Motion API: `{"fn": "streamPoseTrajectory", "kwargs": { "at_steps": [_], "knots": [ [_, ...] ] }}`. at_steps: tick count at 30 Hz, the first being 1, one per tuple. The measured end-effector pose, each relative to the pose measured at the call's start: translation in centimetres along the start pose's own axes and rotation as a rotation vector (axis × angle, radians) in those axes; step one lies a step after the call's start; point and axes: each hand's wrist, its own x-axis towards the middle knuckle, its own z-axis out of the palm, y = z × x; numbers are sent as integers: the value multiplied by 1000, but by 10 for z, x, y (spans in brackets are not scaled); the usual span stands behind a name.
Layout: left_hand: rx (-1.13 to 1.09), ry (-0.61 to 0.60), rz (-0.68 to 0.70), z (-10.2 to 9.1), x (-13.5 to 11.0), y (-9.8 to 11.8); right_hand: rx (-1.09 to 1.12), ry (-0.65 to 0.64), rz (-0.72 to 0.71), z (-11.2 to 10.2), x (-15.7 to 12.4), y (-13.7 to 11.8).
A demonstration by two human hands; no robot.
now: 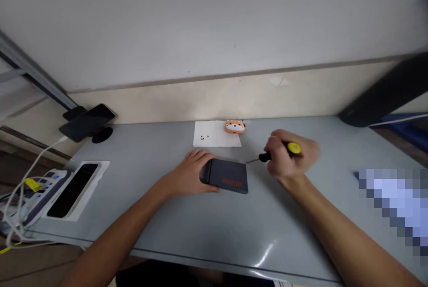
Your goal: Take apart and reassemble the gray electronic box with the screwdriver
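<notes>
A flat dark-grey box-shaped device (229, 173) with a reddish mark and a row of slots along its near edge rests on the grey table. My left hand (192, 173) is closed around its left end, fingers over the far side and thumb at the near side. In my right hand (284, 155) is a screwdriver (265, 157) with a black and yellow handle, held in a fist. Its thin shaft points left, and the tip is at the device's far right corner; whether it sits in a screw I cannot tell. Behind them, several tiny black pieces (203, 137) lie on white paper (214, 133).
An orange animal-faced case (234, 126) sits on the paper's right side. At left are a phone on a stand (87, 122), another phone (73, 190) on white paper, and a power strip (47, 193) with cables. A black cylinder (384, 93) stands back right; a pixelated patch covers the right edge.
</notes>
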Motion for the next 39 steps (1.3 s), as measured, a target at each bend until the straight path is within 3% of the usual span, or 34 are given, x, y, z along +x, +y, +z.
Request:
{"fn": "streamPoseTrajectory", "kwargs": {
  "at_steps": [2, 4, 8, 11, 15, 27, 39],
  "knots": [
    [31, 11, -3, 2, 0, 0, 0, 102, 4, 0, -1, -8],
    [69, 31, -1, 5, 2, 0, 93, 90, 20, 2, -5, -18],
    [114, 39, -9, 11, 4, 0, 210, -253, -31, 14, -18, -34],
    [129, 36, -8, 10, 5, -1, 213, -354, -144, 23, -24, -39],
    [176, 24, 10, 1, 3, -6, 153, -328, -202, 25, -19, -35],
    [223, 35, 12, -6, -3, -16, 70, -300, 80, 8, 2, -16],
    [283, 18, 32, -17, -5, -20, 64, -350, 174, 2, 12, 3]
  ]
}}
